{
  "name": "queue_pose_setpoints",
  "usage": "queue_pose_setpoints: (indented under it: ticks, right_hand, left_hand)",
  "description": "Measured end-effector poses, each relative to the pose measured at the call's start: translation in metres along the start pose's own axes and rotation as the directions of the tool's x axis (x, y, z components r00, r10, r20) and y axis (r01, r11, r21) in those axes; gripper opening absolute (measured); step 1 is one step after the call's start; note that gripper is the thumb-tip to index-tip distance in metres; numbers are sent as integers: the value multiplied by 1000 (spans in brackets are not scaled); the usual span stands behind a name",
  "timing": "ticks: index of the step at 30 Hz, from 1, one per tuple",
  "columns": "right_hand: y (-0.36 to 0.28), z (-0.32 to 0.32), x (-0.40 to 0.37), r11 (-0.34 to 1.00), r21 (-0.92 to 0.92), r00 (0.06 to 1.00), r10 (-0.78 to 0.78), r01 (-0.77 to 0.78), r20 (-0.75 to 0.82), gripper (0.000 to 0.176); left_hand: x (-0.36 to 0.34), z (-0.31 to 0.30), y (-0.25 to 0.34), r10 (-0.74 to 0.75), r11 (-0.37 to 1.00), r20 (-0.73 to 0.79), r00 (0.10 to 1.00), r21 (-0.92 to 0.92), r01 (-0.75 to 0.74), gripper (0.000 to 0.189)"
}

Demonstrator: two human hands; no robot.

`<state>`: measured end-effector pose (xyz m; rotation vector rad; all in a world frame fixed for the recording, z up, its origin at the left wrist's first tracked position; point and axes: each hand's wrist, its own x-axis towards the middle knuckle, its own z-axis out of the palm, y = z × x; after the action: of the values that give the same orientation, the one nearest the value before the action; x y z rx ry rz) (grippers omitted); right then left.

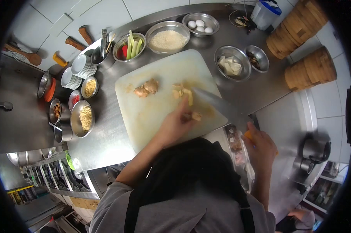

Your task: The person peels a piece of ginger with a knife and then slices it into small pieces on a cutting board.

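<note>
On the white cutting board [144, 116] lies a knobbly ginger root [146, 88] at the left. Right of it are several pale yellow ginger pieces [178, 91]. My left hand [178, 123] rests on the board below these pieces, its fingers closed round a small piece of ginger [196, 116]. My right hand [260, 146] is wrapped round the orange handle of a broad knife [222, 105], off the board's right edge. The blade, slightly blurred, points left over the board, its tip beside the cut pieces.
Behind the board stand bowls of vegetables [129, 46], white grains [167, 40] and eggs [200, 24]. A bowl of white chunks [233, 63] is at the right, near bamboo steamers [311, 69]. Several small bowls and a noodle bowl [82, 118] line the left. Part of another person [302, 218] shows lower right.
</note>
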<state>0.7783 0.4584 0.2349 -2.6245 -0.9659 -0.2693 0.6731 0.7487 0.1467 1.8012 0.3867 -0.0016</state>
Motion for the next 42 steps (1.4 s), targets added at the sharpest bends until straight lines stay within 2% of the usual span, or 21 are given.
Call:
queue_pose_setpoints:
  ticks: [1,2,3,4,5,6,7,8,11,13,15,16,19,25,29,31,35,37,41,42]
  right_hand:
    - [1,-8,2,996,-9,996,85,-84,38,48]
    - [1,-12,4,986,-20,983,169,-168,75,47]
    - [1,-12,5,986,-21,984,165,-164,72,47]
    - [2,-12,6,963,143,972,219,-229,83,46]
    - [2,-11,8,910,301,958,267,-286,103,44]
    - [2,-9,7,912,302,961,259,-277,100,44]
    - [1,-3,4,847,429,949,263,-313,173,43]
    - [0,2,2,762,543,935,255,-351,246,42]
    - [-10,16,-5,759,552,932,212,-346,294,41]
    - [-14,23,-11,763,529,917,211,-371,338,42]
    - [-14,34,-20,746,575,927,156,-338,342,45]
    - [-15,38,-22,776,590,964,83,-222,253,47]
    - [-19,39,-25,810,551,966,67,-199,251,47]
    - [-24,37,-24,878,458,957,2,-141,289,49]
    - [-27,39,-23,867,487,968,-26,-102,249,49]
    - [-26,38,-22,893,445,969,-45,-71,245,49]
    - [-26,38,-19,893,448,972,-64,-45,224,50]
    - [-27,37,-18,899,437,974,-82,-20,212,51]
    - [-26,36,-16,908,418,978,-90,4,186,51]
    - [-26,35,-16,913,407,978,-94,10,185,52]
  left_hand:
    - [0,-4,-5,-22,996,-57,998,-82,17,86]
    - [2,-9,-14,-17,996,-61,998,-84,12,86]
    - [4,-16,-20,-42,924,-32,999,-382,27,76]
    - [5,-19,-24,-57,763,3,998,-644,46,66]
    - [6,-19,-27,-55,763,-3,999,-646,40,66]
    - [6,-21,-20,-67,629,-19,998,-777,27,60]
    - [6,-22,-16,-80,474,-34,996,-881,8,54]
    - [9,-23,-15,-78,472,-42,996,-882,0,54]
    - [12,-24,-14,-45,487,-84,995,-872,-51,55]
    - [11,-23,-13,-18,363,-140,990,-924,-124,52]
    - [9,-24,-14,-30,360,-161,987,-923,-139,50]
    - [8,-25,-15,-38,356,-179,983,-922,-154,49]
    - [7,-29,-24,-29,300,-147,989,-945,-132,48]
    - [2,-26,-10,-32,283,-178,983,-945,-162,45]
    - [2,-25,-18,-19,279,-188,982,-944,-175,46]
    - [0,-26,-15,0,226,-125,992,-967,-121,49]
    - [-1,-19,-31,-13,284,-162,987,-947,-151,48]
    - [-1,-19,-36,1,365,-156,988,-920,-146,45]
    - [-2,-19,-37,-45,368,-111,993,-926,-87,42]
    - [-2,-16,-34,-73,351,-152,986,-929,-117,41]
